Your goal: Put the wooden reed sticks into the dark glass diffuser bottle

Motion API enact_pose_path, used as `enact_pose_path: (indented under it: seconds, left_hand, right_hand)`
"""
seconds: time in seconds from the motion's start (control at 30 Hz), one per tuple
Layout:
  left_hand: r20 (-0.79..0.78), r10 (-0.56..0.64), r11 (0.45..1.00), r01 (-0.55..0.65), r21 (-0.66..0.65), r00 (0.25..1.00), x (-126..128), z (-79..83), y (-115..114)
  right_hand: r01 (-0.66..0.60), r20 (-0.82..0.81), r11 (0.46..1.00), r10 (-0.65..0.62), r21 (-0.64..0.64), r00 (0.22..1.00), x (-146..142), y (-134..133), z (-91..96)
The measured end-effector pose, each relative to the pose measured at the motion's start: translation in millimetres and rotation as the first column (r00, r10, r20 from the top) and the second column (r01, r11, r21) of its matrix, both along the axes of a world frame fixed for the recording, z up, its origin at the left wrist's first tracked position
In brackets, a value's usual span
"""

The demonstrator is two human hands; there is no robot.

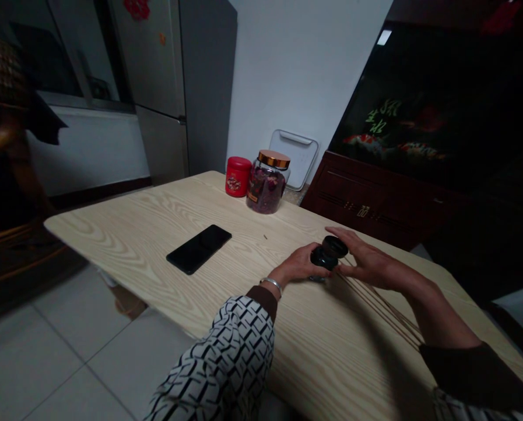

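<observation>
Black-and-white patterned sleeves (233, 345) end in brown cuffs (265, 299) — a silver bangle (272, 282) at the left wrist (281, 276).

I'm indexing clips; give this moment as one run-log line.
left hand: gripping black object; right hand: beside it, contact unclear; phone: flat on table; glass jar: upright, farther back

The wood-grained surface (253, 254) looks smooth with a low sheen, the black container (323, 258) and phone (200, 248) glossy, the jar (265, 193) clear and shiny under a coppery metallic lid (274, 159), the bracelet (272, 284) polished metal, the left sleeve (235, 333) cloth.
</observation>
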State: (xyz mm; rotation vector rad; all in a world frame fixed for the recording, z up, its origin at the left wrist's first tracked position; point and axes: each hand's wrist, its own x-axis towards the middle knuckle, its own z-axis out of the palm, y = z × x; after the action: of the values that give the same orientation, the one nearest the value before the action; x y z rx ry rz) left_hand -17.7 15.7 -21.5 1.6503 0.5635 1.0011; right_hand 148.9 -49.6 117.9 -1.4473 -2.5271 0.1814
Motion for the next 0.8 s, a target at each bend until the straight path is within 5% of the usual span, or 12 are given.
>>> enact_pose_path:
  seconds: [0.07, 0.2, 0.33, 0.53, 0.7, 0.8]
  left_hand:
    - [-0.020, 0.016, 1.000, -0.016, -0.002, 1.000, 0, -0.1, 0]
    - [-0.022, -0.015, 1.000, 0.015, -0.017, 1.000, -1, 1.2, -1]
    - [-0.028, -0.010, 1.000, 0.010, 0.008, 1.000, -3, 3.0, -3]
    - [-0.008, -0.018, 1.000, 0.019, 0.011, 1.000, -3, 1.5, -2]
    - [-0.015, 0.006, 1.000, -0.006, -0.007, 1.000, 0, 0.3, -1]
    - [-0.012, 0.005, 1.000, -0.005, 0.004, 1.000, 0, 1.8, -2]
  right_hand:
    - [0.021, 0.057, 1.000, -0.022, 0.012, 0.998, 0, 2, 4.6]
    - [0.308, 0.286, 0.937, -0.344, 0.166, 0.894, -9, 4, 14.4]
    - [0.466, 0.218, 0.849, -0.518, 0.248, 0.827, -12, 2, 17.8]
    - [0.284, -0.044, 0.959, -0.284, 0.013, 0.958, -2, 1, 12.3]
    - [0.543, -0.091, 0.824, -0.535, 0.163, 0.840, 6, 0, 14.0]
    - [0.312, -0.156, 0.950, -0.308, -0.001, 0.939, 9, -1, 3.8]
